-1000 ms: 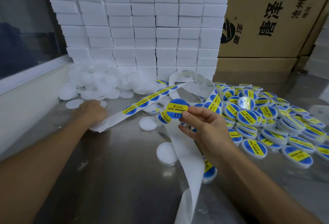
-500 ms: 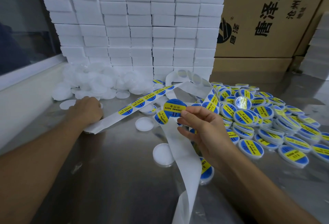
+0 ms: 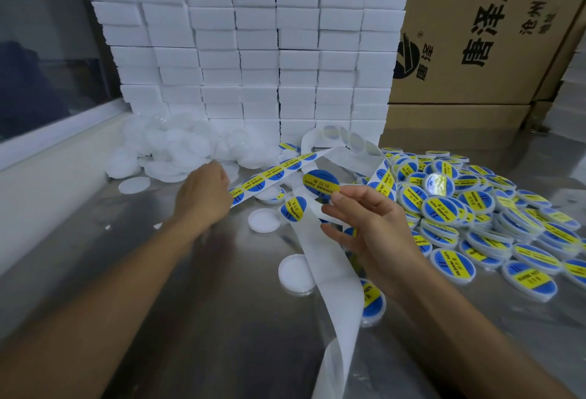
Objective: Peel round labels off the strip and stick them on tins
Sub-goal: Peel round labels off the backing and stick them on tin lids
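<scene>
Right hand (image 3: 371, 227) pinches a peeled label (image 3: 321, 183).
Left hand (image 3: 204, 189), grip hidden, reaches toward white tins (image 3: 177, 157); center the label before pressing.

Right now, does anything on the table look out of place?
Yes: one unlabelled tin sits shiny-topped among the labelled tins on the right, and spent backing strip trails over a labelled tin.

Two bare forearms enter from the lower edge, with no sleeve visible on either up to the frame's border. The left hand (image 3: 203, 191) and the right hand (image 3: 374, 227) wear no gloves, rings, watch or wristband. Behind the fingers (image 3: 341, 191) of the right hand, the wrist is bare too. The nails that show look short and unpainted.
</scene>
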